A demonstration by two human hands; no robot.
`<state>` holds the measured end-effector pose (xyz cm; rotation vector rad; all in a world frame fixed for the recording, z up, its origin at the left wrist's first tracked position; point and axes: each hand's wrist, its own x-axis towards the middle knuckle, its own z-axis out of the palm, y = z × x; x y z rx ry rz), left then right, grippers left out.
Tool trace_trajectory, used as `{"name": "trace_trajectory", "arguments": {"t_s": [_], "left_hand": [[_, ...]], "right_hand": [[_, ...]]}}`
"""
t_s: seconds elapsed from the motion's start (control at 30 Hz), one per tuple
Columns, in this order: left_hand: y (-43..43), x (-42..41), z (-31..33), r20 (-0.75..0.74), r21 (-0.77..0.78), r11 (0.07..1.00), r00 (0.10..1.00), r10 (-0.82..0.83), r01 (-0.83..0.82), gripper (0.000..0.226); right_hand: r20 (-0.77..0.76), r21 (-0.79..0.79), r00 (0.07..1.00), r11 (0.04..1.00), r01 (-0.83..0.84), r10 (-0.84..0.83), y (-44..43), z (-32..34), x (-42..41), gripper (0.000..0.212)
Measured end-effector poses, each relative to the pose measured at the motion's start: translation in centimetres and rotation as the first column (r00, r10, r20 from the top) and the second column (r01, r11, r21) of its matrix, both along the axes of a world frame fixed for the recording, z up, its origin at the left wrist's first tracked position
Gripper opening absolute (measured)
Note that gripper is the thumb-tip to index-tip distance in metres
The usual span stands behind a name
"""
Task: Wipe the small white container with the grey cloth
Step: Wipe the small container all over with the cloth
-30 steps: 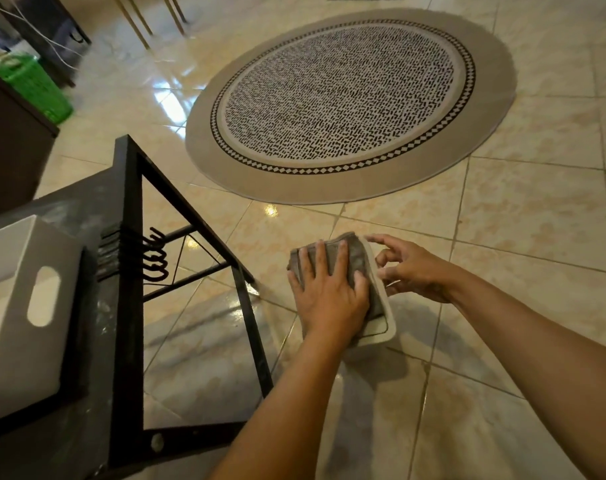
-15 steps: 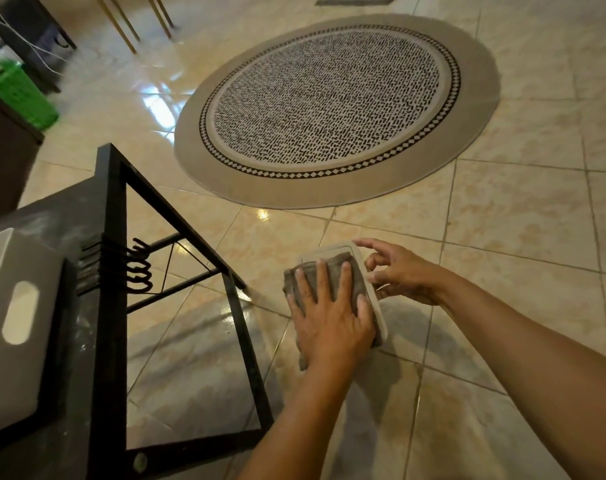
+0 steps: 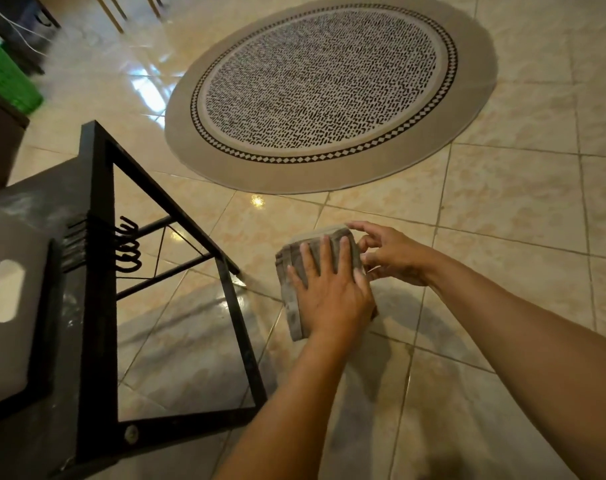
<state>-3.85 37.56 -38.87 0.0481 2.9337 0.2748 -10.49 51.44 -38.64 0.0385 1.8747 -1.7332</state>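
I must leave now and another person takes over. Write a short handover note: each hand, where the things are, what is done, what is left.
Left hand: flat on the grey cloth, pressing it against the small white container.
Right hand: steadies the container at its right edge, fingers partly spread.
Things: container held in the air above the tiled floor, beside the black rack; the cloth hides nearly all of it.
Done: wiping is under way.
Left: how clean it is cannot be seen; finish the wipe and check the hidden sides.
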Motion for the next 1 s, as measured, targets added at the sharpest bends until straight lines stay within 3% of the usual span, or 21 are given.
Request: {"name": "trace_trajectory", "arguments": {"t_s": [0.13,0.23,0.33,0.5,0.6,0.7,0.83,1.0], "left_hand": [[-2.1,1.2,-0.3,0.005,0.025,0.995,0.995,0.096,-0.096,0.063],[-0.7,3.4,-0.1,0.020,-0.004,0.999,0.999,0.034,-0.034,0.063],[0.4,0.2,-0.1,0.002,-0.005,1.000,1.000,0.003,-0.003,0.062],[-2.3,-0.4,-0.1,0.029,0.051,0.991,0.992,0.124,-0.125,0.061],[-1.4,2.5,0.1,0.027,-0.003,0.998,0.998,0.061,-0.061,0.063],[0.1,0.1,0.1,0.025,-0.017,1.000,1.000,0.005,-0.004,0.062],[-0.7,-2.1,0.6,0.037,0.014,0.997,0.996,0.075,-0.076,0.060],[-0.5,2.2,1.4,0.065,0.025,0.998,0.996,0.063,-0.064,0.059]], "right_hand": [[0.004,0.006,1.000,1.000,0.011,-0.011,0.1,0.0,0.1,0.074],[0.006,-0.001,1.000,1.000,0.000,0.000,0.0,0.0,-0.1,0.074],[-0.001,-0.001,1.000,1.000,-0.019,0.019,0.0,-0.1,-0.1,0.073],[0.002,0.003,1.000,1.000,-0.010,0.010,0.3,0.0,0.1,0.075],[-0.001,0.007,1.000,1.000,-0.020,0.020,0.2,0.1,-0.1,0.074],[-0.023,0.018,0.999,1.000,-0.025,0.025,0.0,0.0,-0.1,0.073],[-0.014,-0.005,0.999,0.999,0.041,-0.041,0.1,-0.1,0.8,0.074],[0.023,-0.087,0.990,0.986,0.140,-0.138,-0.1,-0.2,1.6,0.076]]}}
